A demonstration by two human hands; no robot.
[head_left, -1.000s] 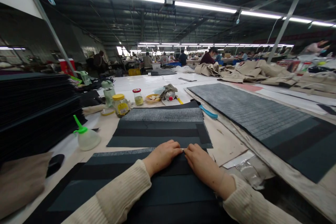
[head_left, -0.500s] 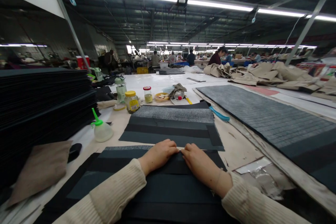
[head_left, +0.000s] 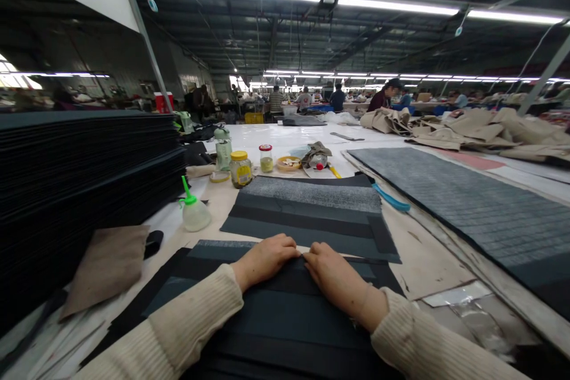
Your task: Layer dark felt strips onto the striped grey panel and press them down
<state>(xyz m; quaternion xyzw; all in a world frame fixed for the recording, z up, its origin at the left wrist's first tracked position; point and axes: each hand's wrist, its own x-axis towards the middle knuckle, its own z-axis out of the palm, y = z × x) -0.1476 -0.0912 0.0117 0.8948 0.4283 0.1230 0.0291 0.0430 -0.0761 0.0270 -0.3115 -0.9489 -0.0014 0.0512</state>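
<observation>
A dark fabric panel [head_left: 285,317] with black and blue-grey bands lies in front of me. Along its far edge my left hand [head_left: 268,258] is closed, fingers bent over the black band. Close beside it, a small gap apart, my right hand [head_left: 337,278] pinches the same edge. The fingertips are partly hidden, so the exact hold on the fabric is hard to see. Just beyond my hands a second dark panel [head_left: 303,211] lies flat, with a speckled grey strip near its far side.
To the left rises a tall stack of dark panels [head_left: 89,166]; a brown fabric piece [head_left: 109,267] and a green-nozzled squeeze bottle [head_left: 196,214] are nearer. Jars [head_left: 241,170] and a yellow dish [head_left: 288,164] stand beyond. At right lie a blue curved tool [head_left: 392,197] and a long grey panel [head_left: 449,208].
The whole view has swung slightly left, so the table things appear farther right. My hands stay at the panel's far edge, nearly unmoved.
</observation>
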